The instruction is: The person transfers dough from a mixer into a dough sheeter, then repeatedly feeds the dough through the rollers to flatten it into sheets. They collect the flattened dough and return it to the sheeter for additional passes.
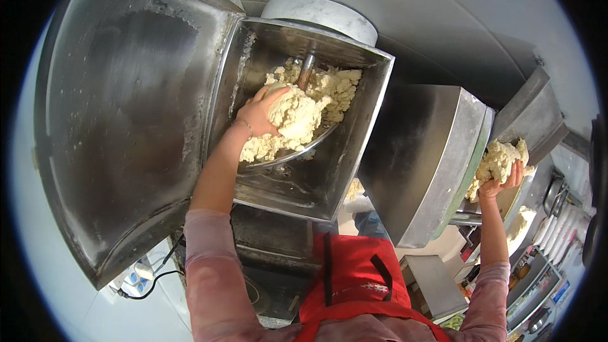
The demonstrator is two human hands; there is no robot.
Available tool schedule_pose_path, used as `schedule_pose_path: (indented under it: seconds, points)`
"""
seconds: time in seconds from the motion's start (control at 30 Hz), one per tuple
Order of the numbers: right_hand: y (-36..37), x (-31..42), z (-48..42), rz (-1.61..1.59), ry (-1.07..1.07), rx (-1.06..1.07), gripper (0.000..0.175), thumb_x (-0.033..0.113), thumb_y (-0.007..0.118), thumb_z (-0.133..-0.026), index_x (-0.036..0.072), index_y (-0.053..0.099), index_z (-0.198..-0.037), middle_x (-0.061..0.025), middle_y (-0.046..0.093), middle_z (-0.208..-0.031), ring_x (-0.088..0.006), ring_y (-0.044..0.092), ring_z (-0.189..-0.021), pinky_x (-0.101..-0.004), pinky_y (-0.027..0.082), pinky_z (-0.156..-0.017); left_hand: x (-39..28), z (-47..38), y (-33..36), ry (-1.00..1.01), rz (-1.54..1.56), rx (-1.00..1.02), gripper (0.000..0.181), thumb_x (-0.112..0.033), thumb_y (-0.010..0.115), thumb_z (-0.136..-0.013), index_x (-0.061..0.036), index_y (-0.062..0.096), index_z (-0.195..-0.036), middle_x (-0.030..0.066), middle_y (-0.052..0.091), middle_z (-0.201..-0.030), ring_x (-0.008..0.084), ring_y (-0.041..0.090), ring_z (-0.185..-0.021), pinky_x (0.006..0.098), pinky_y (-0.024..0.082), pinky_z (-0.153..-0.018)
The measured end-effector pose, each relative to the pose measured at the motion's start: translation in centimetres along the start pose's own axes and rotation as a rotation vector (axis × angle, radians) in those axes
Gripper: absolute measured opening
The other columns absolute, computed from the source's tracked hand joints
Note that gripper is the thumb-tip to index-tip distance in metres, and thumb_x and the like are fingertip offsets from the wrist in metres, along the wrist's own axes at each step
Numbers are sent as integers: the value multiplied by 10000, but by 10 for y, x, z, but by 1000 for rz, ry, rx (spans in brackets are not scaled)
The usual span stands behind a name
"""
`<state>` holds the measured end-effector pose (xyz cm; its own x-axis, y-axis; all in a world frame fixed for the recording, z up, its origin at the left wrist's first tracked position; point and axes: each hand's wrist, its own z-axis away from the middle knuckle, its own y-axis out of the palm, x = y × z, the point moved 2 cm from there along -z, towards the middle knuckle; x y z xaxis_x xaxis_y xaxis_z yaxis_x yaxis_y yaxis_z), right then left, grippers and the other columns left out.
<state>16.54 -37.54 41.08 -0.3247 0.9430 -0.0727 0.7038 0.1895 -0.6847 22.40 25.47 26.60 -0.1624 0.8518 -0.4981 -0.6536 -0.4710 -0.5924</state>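
Note:
Crumbly pale dough point(344, 90) lies in the steel tub point(375, 104) of a dough mixer. Inside the tub, my left hand point(259, 116) grips a large dough clump point(299, 116) from its left side, fingers spread around it. A metal shaft point(306, 71) and a curved mixing bar point(311, 147) show among the dough. Far to the right, my right hand point(506, 184) supports a second dough lump point(498, 159) from below, beside a steel-housed machine point(413, 161). That lump is near the machine's sloped metal plate point(529, 111); whether they touch I cannot tell.
The mixer's large steel lid point(128, 104) stands raised on the left. A round white cover point(320, 16) sits behind the tub. Below the lid are a power strip point(137, 278) and black cord point(154, 287). Shelves point(536, 289) and a cardboard box point(432, 285) stand at lower right.

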Motion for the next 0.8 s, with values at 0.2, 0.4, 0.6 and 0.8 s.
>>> schedule_pose_path:
  seconds: [0.2,0.4,0.6,0.8]
  points:
    - [-38,-4,-17,89,14,370,556,388,386,-1077,55,376,-1523,-176,388,-1527,-368,315,-1453,-498,259,-1189,28,-37,1,125,252,96,1271,-31,912,-539,-362,284,-1593,133,332,-1620,296,407,-1445,383,395,-1170]
    - [-111,201,-92,-152,166,245,450,36,548,-933,8,539,-1382,-188,395,-1532,-356,332,-1455,-495,270,-1189,36,-32,-6,126,289,96,1239,-106,906,-587,-226,234,-1621,124,355,-1626,254,412,-1454,362,367,-1188]
    - [80,479,-76,-1663,2226,867,877,631,517,-986,71,202,-1582,-221,309,-1586,-313,364,-1453,-451,260,-1236,45,-41,1,13,308,122,1252,-154,909,-606,-238,197,-1632,131,363,-1621,265,433,-1440,367,368,-1187]
    - [194,528,-32,-1793,2347,792,1170,965,78,-790,158,163,-1634,-146,203,-1677,-422,134,-1539,-747,17,-1138,53,-49,7,23,293,98,1223,-177,887,-622,-208,198,-1633,152,398,-1598,276,432,-1444,364,372,-1174]
